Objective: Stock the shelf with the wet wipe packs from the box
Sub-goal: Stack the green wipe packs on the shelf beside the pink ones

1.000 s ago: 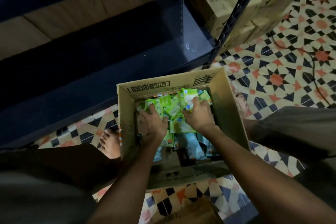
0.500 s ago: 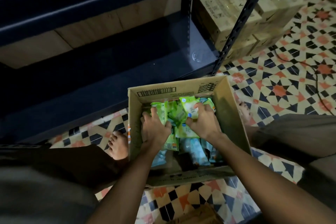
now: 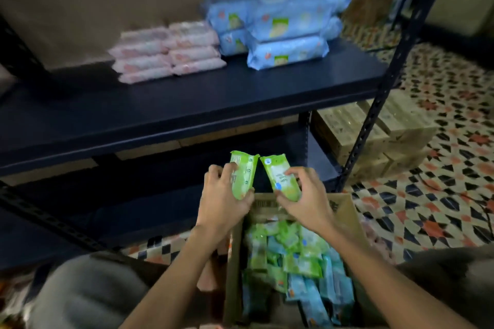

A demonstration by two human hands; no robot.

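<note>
My left hand [image 3: 223, 195] grips one green wet wipe pack [image 3: 242, 175], held upright above the far rim of the cardboard box [image 3: 344, 211]. My right hand [image 3: 304, 195] grips a second green wet wipe pack [image 3: 278, 173] right beside it. Both packs are below the front edge of the dark shelf board [image 3: 187, 99]. Inside the box lie several more green and blue packs [image 3: 291, 256]. On the shelf stand stacked pink packs [image 3: 168, 51] and larger blue packs [image 3: 280, 27].
A black perforated upright [image 3: 374, 112] of the rack rises to the right of the box. Cardboard cartons [image 3: 374, 136] sit on the patterned tile floor [image 3: 441, 195] behind it. A lower shelf board [image 3: 133, 195] lies under the stocked one. My knees flank the box.
Both hands have come up out of the box, each with a green pack. The view has tilted up, bringing the stocked shelf into sight.
</note>
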